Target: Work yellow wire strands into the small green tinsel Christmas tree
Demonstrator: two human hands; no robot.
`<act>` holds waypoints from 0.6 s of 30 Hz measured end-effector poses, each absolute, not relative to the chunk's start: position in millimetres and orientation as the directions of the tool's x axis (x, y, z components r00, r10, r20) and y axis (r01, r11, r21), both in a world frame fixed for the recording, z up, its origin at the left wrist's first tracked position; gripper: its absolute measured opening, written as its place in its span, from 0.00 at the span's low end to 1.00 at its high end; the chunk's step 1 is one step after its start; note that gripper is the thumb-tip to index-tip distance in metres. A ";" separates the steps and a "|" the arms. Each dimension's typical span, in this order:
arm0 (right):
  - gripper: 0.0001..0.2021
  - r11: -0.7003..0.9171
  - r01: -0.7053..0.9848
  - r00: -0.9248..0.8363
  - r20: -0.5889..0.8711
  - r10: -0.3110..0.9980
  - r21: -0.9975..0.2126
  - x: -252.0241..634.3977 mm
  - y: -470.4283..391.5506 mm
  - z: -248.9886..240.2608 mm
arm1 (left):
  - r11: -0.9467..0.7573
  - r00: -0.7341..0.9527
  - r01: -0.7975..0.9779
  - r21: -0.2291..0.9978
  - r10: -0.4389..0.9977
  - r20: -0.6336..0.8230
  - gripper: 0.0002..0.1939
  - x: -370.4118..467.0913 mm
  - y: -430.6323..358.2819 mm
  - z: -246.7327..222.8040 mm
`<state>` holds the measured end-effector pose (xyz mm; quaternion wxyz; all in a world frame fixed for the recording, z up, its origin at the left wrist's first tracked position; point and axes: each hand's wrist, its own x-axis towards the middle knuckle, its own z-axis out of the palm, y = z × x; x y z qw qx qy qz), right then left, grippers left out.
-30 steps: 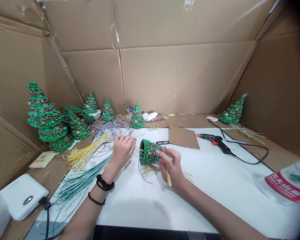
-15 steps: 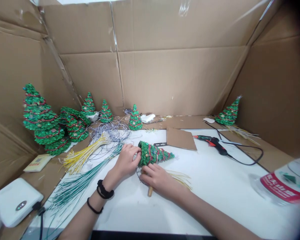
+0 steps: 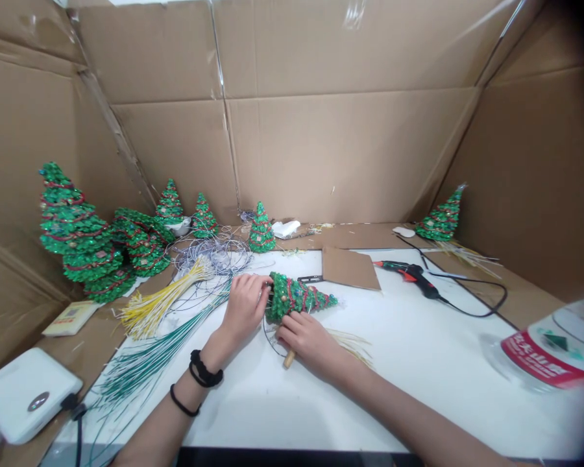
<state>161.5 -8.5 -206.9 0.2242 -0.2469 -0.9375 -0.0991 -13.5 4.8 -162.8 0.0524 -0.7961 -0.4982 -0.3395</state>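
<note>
A small green Christmas tree (image 3: pixel 292 298) with red garland and beads lies on its side, its tip pointing right. The fingers of my left hand (image 3: pixel 246 305) are closed at its base rim, thumb against the opening. My right hand (image 3: pixel 306 340) is curled at the tree's lower side, fingertips touching it. Below that palm sticks out the wooden handle (image 3: pixel 289 359) of a tool whose other end is hidden. A thin dark wire (image 3: pixel 267 337) loops down from the base towards my right hand.
Yellow (image 3: pixel 163 301) and green wire bundles (image 3: pixel 170 347) lie left, beside tangled wire (image 3: pixel 214 253). Behind are cardboard (image 3: pixel 350 267) and a glue gun (image 3: pixel 411 275) with its cord. A bottle (image 3: pixel 549 350) stands right, a white box (image 3: pixel 32 395) left. Several finished trees (image 3: pixel 261 228) line the back.
My left hand has shifted slightly at the tree's base. The wooden handle has moved up and tilted more with my right hand. The whole view has shifted slightly.
</note>
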 end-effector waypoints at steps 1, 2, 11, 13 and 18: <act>0.07 0.856 0.512 -0.774 0.470 0.425 0.070 161.6 -8.0 -207.6 | -0.494 0.268 0.833 0.250 0.754 0.599 0.09 -13.0 4.4 -162.4; 0.07 0.854 0.516 -0.773 0.467 0.430 0.066 161.8 -7.7 -208.0 | -0.492 0.260 0.835 0.248 0.749 0.609 0.09 -12.4 3.9 -162.1; 0.08 0.826 0.545 -0.792 0.414 0.449 0.147 162.7 -10.2 -203.7 | -0.635 0.300 0.753 0.176 0.568 0.767 0.11 -9.1 -7.3 -161.0; 0.08 0.821 0.545 -0.795 0.414 0.443 0.169 162.8 -10.1 -203.1 | -0.665 0.336 0.732 0.149 0.543 0.770 0.12 -8.3 -9.7 -161.2; 0.09 0.826 0.539 -0.796 0.420 0.436 0.165 162.9 -10.7 -200.8 | -0.704 0.366 0.692 0.161 0.534 0.762 0.12 -4.0 -12.8 -161.1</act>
